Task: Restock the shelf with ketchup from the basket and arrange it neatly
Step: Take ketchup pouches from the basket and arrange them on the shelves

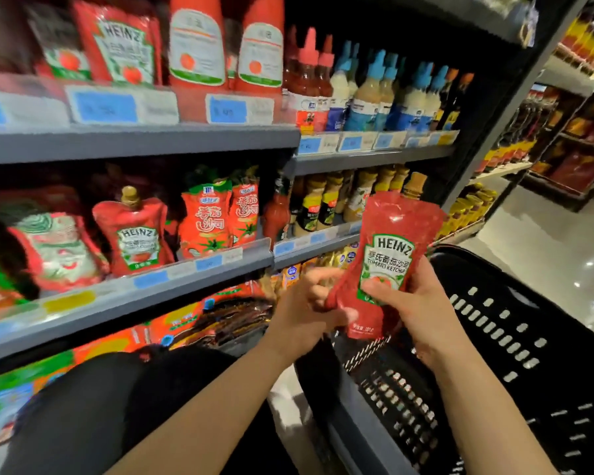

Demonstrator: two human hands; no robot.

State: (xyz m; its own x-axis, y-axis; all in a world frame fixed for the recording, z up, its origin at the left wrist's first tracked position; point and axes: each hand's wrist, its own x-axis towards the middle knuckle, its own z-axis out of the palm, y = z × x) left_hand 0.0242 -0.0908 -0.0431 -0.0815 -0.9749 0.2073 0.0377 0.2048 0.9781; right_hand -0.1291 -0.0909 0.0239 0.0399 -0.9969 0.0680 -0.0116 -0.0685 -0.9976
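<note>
On the shelf (124,299) well to the left of both hands, a Heinz pouch with a gold cap (134,234) is seen standing upright among other red sauce packs, with orange-red pouches (216,221) just beside it. The left hand (306,310) is curled, its grip pinched on the lower left edge of a red Heinz ketchup pouch (388,258). That pouch is held upright between the hands, label toward the camera. The right hand (415,313) is clamped on its lower right side, thumb across the label. Below and right of the hands, the black basket (501,337) is seen.
</note>
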